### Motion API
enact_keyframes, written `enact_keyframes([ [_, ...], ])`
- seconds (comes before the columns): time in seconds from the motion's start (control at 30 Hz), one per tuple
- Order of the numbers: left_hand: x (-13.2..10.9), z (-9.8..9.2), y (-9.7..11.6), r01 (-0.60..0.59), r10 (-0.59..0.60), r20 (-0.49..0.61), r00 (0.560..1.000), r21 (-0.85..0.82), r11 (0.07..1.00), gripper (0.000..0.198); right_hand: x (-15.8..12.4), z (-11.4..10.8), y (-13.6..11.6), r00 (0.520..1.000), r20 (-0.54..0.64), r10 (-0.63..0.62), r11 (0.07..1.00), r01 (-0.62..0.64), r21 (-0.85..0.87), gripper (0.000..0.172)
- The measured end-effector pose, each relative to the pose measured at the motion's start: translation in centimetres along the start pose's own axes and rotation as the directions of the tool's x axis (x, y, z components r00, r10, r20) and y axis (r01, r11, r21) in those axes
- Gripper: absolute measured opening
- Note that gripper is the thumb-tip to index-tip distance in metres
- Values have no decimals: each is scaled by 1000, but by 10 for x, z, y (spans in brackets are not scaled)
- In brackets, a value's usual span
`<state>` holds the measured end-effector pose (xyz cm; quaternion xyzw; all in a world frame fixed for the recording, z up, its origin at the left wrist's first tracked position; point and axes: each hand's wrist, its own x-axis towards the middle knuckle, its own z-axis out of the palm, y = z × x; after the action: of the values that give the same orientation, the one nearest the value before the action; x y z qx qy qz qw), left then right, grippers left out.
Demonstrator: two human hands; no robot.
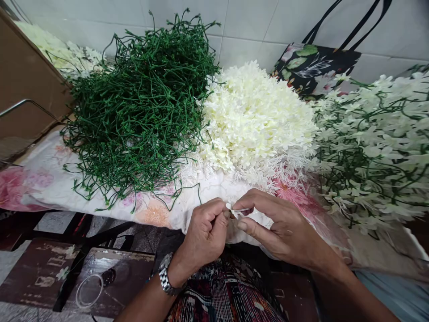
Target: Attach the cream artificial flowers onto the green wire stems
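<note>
Over the near edge of the flowered cloth (pixel 192 210), my two hands meet at a small white plastic flower piece (pixel 235 212). My left hand (pixel 208 228), a metal watch on its wrist, is closed with thumb and forefinger pinched at the piece's left end; what lies inside that pinch is mostly hidden. From the other side my right hand (pixel 284 226) grips the piece's thin white strands with its fingers. Just beyond are a heap of green artificial stems (pixel 140 98) and a mound of cream artificial blossoms (pixel 254 116).
White flowers on green stems (pixel 378 147) fill the right side. A floral bag (pixel 315 67) leans against the tiled wall. Cardboard (pixel 30 80) stands at the left. Below the cloth are brown stools (pixel 36 273), one bearing a clear ring (pixel 80 295).
</note>
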<state>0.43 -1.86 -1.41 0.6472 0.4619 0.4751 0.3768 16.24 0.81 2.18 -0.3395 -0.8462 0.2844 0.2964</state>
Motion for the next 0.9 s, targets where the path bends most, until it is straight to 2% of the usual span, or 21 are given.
enact_keyframes([
  [0.1, 0, -1, 0, -64, 64, 10, 998, -9, 998, 29, 0, -10, -4, 998, 63, 22, 999, -25, 40, 12],
  [0.3, -3, 1, -1, -117, 116, 36, 993, 42, 992, 27, -1, -10, -4, 999, 24, -26, 999, 27, -40, 12],
  [0.47, -4, 0, -4, -150, 147, 83, 986, 33, 988, 23, 1, -14, 1, 992, 122, 36, 990, -51, 128, 13],
  [0.6, -4, -2, -4, -146, 145, 112, 983, -3, 989, 24, 2, -18, 4, 982, 181, 46, 983, -77, 166, 13],
  [0.77, -3, -3, -1, -158, 160, 100, 982, -27, 987, 23, 2, -17, 5, 982, 187, -12, 991, -13, 130, 14],
  [0.9, -2, -4, 1, -112, 113, 111, 987, -16, 994, 25, 1, -13, 2, 985, 138, -107, 993, 112, -28, 12],
])
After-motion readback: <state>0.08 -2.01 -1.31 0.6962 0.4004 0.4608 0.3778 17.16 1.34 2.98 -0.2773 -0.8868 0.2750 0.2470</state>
